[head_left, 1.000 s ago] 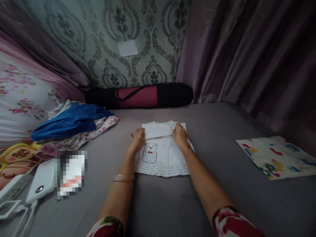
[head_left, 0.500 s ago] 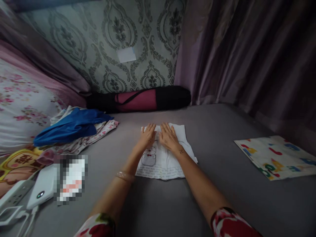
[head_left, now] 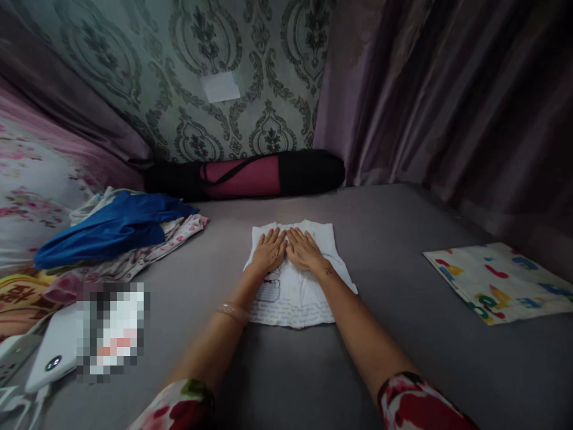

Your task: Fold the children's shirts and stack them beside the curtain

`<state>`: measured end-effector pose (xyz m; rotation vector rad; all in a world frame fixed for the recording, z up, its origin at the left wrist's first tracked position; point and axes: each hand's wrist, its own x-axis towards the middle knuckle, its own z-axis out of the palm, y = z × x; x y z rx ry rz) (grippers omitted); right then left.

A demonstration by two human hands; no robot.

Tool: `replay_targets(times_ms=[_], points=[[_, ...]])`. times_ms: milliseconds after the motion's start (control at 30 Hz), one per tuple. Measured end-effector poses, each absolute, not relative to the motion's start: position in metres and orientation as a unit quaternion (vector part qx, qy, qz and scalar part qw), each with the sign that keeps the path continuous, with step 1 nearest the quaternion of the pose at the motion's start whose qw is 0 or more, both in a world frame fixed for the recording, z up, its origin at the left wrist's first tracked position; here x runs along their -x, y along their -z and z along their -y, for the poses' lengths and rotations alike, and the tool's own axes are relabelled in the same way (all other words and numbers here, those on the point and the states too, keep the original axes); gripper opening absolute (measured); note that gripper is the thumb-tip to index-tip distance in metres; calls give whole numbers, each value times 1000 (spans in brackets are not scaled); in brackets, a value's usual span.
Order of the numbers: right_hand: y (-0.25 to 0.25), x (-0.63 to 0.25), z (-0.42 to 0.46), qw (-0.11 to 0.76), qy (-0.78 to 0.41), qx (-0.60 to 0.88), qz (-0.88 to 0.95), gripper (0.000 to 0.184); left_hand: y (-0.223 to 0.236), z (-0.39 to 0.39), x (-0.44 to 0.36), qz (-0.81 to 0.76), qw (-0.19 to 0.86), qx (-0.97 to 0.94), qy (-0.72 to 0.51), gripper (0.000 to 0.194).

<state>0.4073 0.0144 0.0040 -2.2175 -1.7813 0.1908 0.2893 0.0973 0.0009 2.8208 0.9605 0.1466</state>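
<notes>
A small white shirt (head_left: 308, 298) lies spread on the grey bed sheet (head_left: 286, 370), with lines of print along its near edge and a cartoon figure on its left half. My left hand (head_left: 270, 251) rests flat on the shirt's upper left part, fingers stretched out. Beside it, my right hand (head_left: 305, 249) presses flat on the upper middle, fingers pointing away from me. The two hands nearly touch at the index fingers. My left forearm covers part of the cartoon print.
On the left lie a blue garment (head_left: 111, 230), other crumpled clothes, a white power bank (head_left: 56, 352) with a cable and a power strip (head_left: 18, 358). A folded letter-print cloth (head_left: 501, 280) lies right. A black and maroon long bag (head_left: 246, 176) rests against the wall.
My left hand has moved inward, closer to my right hand, and lies flatter on the shirt. The shirt's upper left part looks more spread out. The view has shifted slightly.
</notes>
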Motion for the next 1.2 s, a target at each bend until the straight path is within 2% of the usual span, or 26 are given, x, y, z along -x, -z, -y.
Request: replay_targets(times_ms=[200, 400, 667, 800, 933, 1200], points=[[-8, -407, -14, 159, -58, 769, 616, 57, -5, -99, -292, -326, 84, -941, -36, 55], [-4, -410, -15, 186, -1, 793, 580, 57, 0, -101, -291, -352, 38, -927, -120, 56], [3, -413, -16, 174, -27, 803, 569, 57, 10, -105, -289, -366, 53, -925, -88, 54], [2, -416, -14, 194, 3, 818, 542, 57, 11, -110, -285, -395, 28, -909, -131, 61], [7, -418, -12, 191, -1, 840, 508, 57, 17, -116, -281, -432, 49, -894, -113, 68], [2, -423, -9, 202, -9, 857, 475, 58, 15, -120, -277, -452, 70, -881, -120, 68]])
